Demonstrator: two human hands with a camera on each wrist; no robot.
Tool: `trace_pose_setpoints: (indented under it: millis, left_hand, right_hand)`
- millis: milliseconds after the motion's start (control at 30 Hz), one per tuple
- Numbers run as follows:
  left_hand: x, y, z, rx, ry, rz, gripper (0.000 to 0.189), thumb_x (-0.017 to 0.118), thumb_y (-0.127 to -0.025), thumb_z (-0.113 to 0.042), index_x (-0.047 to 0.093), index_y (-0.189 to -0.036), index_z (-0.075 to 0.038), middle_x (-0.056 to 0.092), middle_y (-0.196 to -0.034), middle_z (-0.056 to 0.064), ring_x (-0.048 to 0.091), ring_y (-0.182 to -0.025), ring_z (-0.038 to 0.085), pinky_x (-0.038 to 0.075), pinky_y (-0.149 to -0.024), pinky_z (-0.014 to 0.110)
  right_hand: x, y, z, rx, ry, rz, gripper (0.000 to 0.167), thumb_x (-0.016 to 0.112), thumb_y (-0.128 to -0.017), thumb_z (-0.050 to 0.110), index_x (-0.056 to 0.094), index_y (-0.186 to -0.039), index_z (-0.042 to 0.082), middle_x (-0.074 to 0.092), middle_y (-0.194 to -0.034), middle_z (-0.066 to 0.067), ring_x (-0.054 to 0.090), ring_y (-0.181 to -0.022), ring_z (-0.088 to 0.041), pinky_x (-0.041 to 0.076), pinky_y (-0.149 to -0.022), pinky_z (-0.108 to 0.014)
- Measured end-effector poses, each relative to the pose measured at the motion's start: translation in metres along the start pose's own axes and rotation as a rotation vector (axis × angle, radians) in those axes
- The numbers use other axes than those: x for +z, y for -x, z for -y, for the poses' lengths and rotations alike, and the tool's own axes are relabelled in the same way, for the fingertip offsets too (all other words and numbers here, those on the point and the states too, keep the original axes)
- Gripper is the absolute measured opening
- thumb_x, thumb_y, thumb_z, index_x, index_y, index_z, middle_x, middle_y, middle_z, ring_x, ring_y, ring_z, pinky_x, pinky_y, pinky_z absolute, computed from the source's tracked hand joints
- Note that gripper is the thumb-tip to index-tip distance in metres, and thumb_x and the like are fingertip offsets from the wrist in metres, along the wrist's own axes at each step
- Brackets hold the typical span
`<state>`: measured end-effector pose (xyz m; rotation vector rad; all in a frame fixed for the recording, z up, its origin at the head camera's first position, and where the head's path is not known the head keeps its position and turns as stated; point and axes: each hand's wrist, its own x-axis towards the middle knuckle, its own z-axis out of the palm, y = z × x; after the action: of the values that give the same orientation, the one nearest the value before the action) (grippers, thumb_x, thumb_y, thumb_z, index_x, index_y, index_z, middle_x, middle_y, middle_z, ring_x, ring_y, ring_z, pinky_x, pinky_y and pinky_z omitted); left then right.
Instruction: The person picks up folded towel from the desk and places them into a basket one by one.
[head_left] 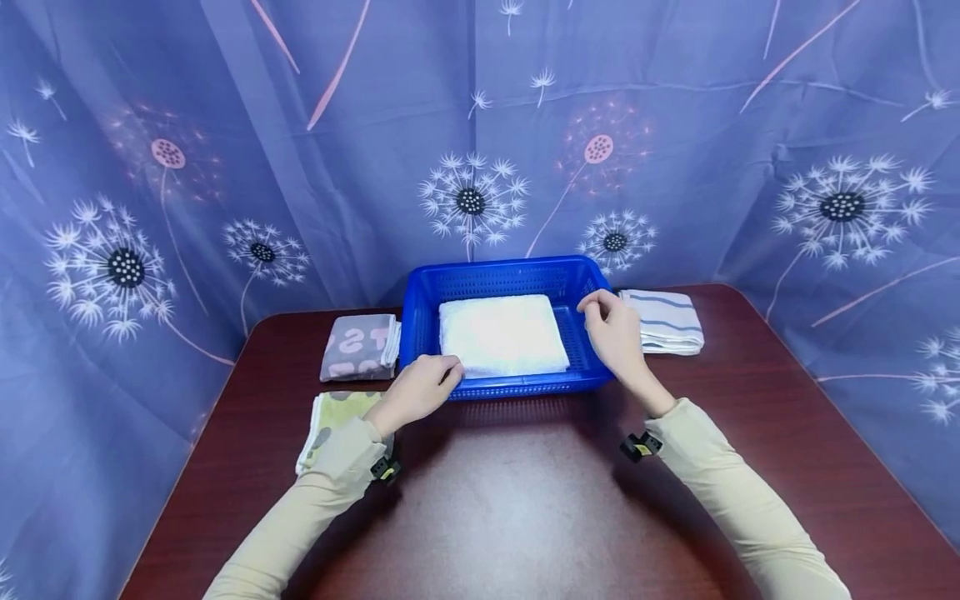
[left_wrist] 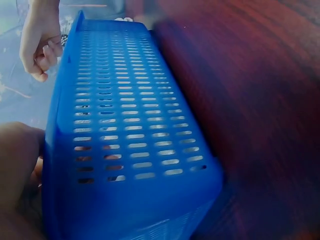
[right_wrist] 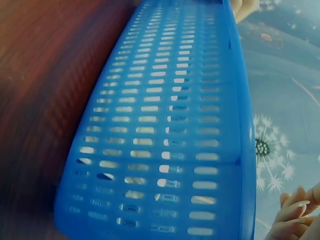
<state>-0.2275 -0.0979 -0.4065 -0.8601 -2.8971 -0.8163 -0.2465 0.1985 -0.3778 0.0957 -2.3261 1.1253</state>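
Observation:
A folded white towel [head_left: 502, 335] lies flat inside a blue perforated plastic basket [head_left: 528, 385]. My left hand [head_left: 423, 390] reaches over the basket's front left rim, fingertips right at the towel's near left corner. In the left wrist view, the basket wall [left_wrist: 120, 200] hides most of those fingers, and I cannot tell whether they pinch the towel. Over the basket's right side, my right hand [head_left: 617, 337] hovers with loosely curled fingers. Nothing shows between those fingers [right_wrist: 292, 212] in the right wrist view.
Left of the basket lies a folded grey towel with pink letters [head_left: 356, 350]. A yellow-green patterned towel [head_left: 341, 410] lies nearer, partly under my left forearm. At the right is a folded white towel with blue stripes [head_left: 663, 321]. A blue dandelion curtain [head_left: 375, 192] borders the brown table [head_left: 510, 500].

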Motion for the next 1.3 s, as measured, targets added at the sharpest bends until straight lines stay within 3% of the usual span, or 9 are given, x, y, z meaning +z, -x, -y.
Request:
trace_pose_setpoints:
  millis: [367,800,1000,1167,1300]
  left_hand:
    - [0.011,0.004,0.001,0.012,-0.133,-0.136,0.037,0.043,-0.099,-0.019,0.044,-0.063,-0.017,0.037,-0.057,-0.006,0.038,-0.053,0.009,0.038,-0.054,0.026]
    - [0.016,0.005,0.001,0.032,-0.224,-0.211,0.038,0.046,-0.098,-0.019,0.041,-0.060,-0.018,0.036,-0.056,-0.007,0.035,-0.050,0.007,0.031,-0.045,0.023]
    - [0.018,0.006,0.003,0.048,-0.257,-0.245,0.037,0.047,-0.097,-0.019,0.042,-0.060,-0.018,0.039,-0.056,-0.007,0.036,-0.049,0.008,0.030,-0.044,0.023]
    - [0.020,0.006,0.004,0.068,-0.269,-0.279,0.037,0.047,-0.096,-0.019,0.041,-0.060,-0.018,0.038,-0.055,-0.006,0.035,-0.049,0.008,0.029,-0.042,0.022]
    - [0.023,0.006,0.005,0.090,-0.286,-0.310,0.037,0.048,-0.096,-0.018,0.042,-0.060,-0.018,0.040,-0.055,-0.005,0.039,-0.048,0.009,0.030,-0.042,0.023]
  right_hand:
    - [-0.011,-0.017,-0.018,0.119,-0.059,-0.090,0.026,0.044,-0.089,0.007,0.069,-0.085,0.003,0.042,-0.050,0.011,0.029,-0.041,-0.002,0.024,-0.041,-0.022]
    - [-0.021,-0.029,-0.042,0.211,-0.048,-0.176,0.029,0.042,-0.089,0.007,0.070,-0.085,0.000,0.049,-0.056,0.014,0.039,-0.047,-0.002,0.029,-0.045,-0.021]
    - [-0.024,-0.033,-0.057,0.249,-0.043,-0.206,0.028,0.041,-0.089,0.005,0.067,-0.093,-0.002,0.049,-0.057,0.019,0.041,-0.046,0.002,0.030,-0.045,-0.018]
    - [-0.026,-0.036,-0.072,0.283,0.013,-0.208,0.027,0.042,-0.090,0.007,0.067,-0.097,-0.002,0.056,-0.062,0.010,0.043,-0.049,0.002,0.032,-0.047,-0.019]
    - [-0.027,-0.034,-0.082,0.344,0.060,-0.187,0.030,0.041,-0.091,0.011,0.067,-0.102,0.000,0.062,-0.072,0.000,0.047,-0.059,-0.005,0.036,-0.057,-0.023]
